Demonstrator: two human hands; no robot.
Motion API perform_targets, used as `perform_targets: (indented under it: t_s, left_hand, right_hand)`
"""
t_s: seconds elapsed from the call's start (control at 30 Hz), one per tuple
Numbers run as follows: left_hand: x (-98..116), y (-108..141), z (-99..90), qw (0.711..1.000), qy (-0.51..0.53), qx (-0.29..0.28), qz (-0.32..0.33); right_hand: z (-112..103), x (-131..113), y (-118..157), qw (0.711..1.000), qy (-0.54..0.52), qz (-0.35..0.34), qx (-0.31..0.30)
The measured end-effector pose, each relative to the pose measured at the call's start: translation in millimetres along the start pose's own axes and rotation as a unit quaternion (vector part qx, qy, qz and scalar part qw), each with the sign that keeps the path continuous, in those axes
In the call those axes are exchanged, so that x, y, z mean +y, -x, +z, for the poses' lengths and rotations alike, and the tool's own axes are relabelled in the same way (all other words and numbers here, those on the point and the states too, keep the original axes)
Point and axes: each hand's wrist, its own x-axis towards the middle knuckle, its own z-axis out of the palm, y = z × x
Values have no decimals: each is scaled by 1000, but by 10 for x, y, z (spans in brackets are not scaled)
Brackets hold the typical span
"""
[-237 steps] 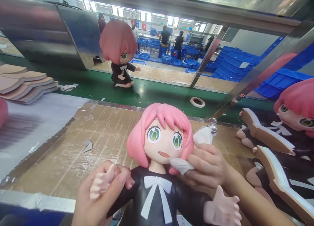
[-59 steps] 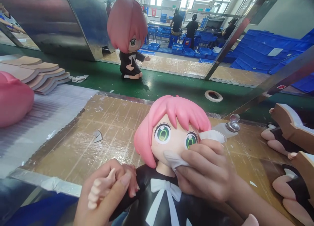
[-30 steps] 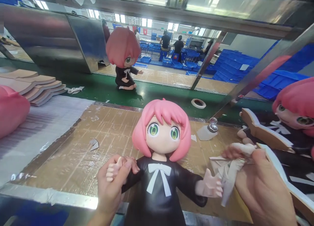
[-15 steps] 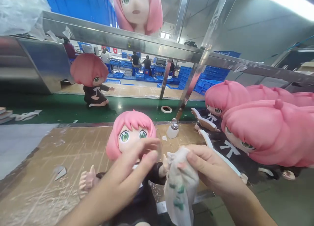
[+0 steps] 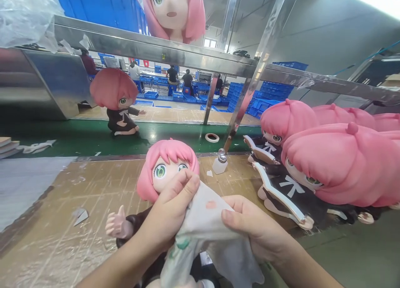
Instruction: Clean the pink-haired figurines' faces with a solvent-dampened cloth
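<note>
A white cloth [image 5: 206,221] with green and pinkish stains is stretched between my two hands. My left hand [image 5: 175,204] pinches its upper left corner, in front of the lower face of a pink-haired figure [image 5: 170,155] in dark clothes. On the cloth's right side, my right hand [image 5: 250,225] grips the edge between thumb and fingers. The cloth hangs over much of the figure's body. One raised figure hand shows at the left, beside my left forearm. A small white bottle with a metal top [image 5: 220,165] stands behind the cloth.
Several pink-haired figures [image 5: 337,167] holding open books crowd the right side. Another figure [image 5: 114,96] sits on the green belt [image 5: 162,134], near a tape roll [image 5: 212,137]. A metal shelf [image 5: 187,53] crosses above. People sit at far workstations.
My left hand has moved to the cloth and taken hold of a corner. The cloth, bunched in my right hand before, is now spread out between both hands.
</note>
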Motion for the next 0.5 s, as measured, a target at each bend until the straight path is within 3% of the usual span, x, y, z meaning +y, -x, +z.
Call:
perform_targets:
  t_s: [0.17, 0.3, 0.4, 0.5]
  left_hand:
    - [0, 17, -10, 999, -34, 12, 10]
    - [-29, 33, -24, 994, -93, 20, 50]
    - [-123, 72, -26, 976, -168, 44, 131]
    - [-248, 124, -36, 924, -273, 69, 259]
  right_hand:
    - [47, 155, -23, 998, -57, 22, 12]
    - [108, 267, -10, 993, -113, -11, 15]
    - [217, 355, -6, 983, -173, -64, 20]
    - [378, 418, -17, 968, -209, -112, 79]
